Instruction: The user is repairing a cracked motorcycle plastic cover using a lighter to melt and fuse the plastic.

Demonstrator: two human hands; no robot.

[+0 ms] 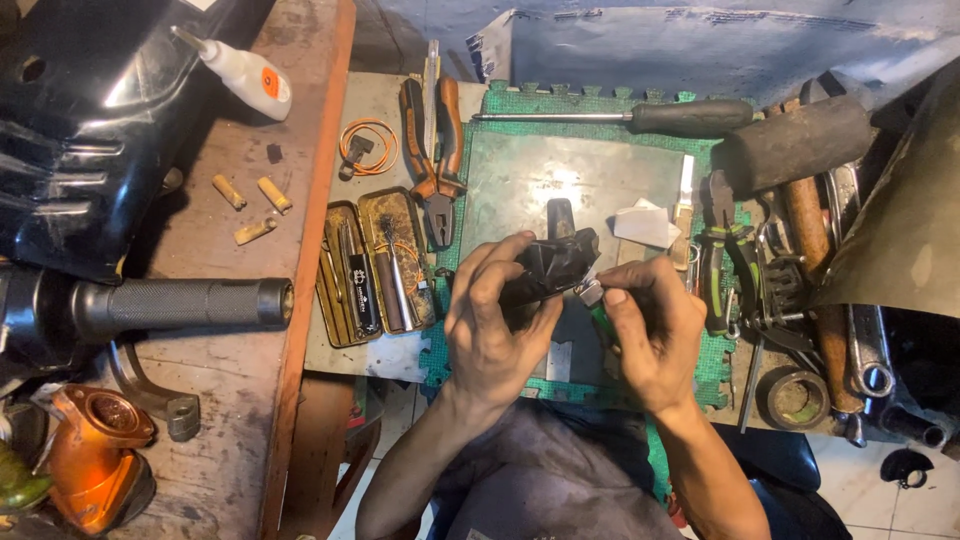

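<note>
Head view, looking down on a cluttered bench: the left hand (495,325) is clamped around a small black part (550,265), fingers curled over its top and near side. The right hand (655,335) pinches a small silvery piece (591,293) against the lower right corner of that part, thumb and forefinger closed on it. Both hands meet over the grey metal plate (580,180) that lies on a green mat (715,365) (the part is held just above the plate, centre of frame).

At 9 o'clock from the hands sits an open tin of small tools (375,265). At 11 o'clock lie orange-handled pliers (435,150). At 12 o'clock a black-handled screwdriver (640,117) lies crosswise. At 2 o'clock rests a mallet (800,140). A glue bottle (245,75) lies far off at 10 o'clock.
</note>
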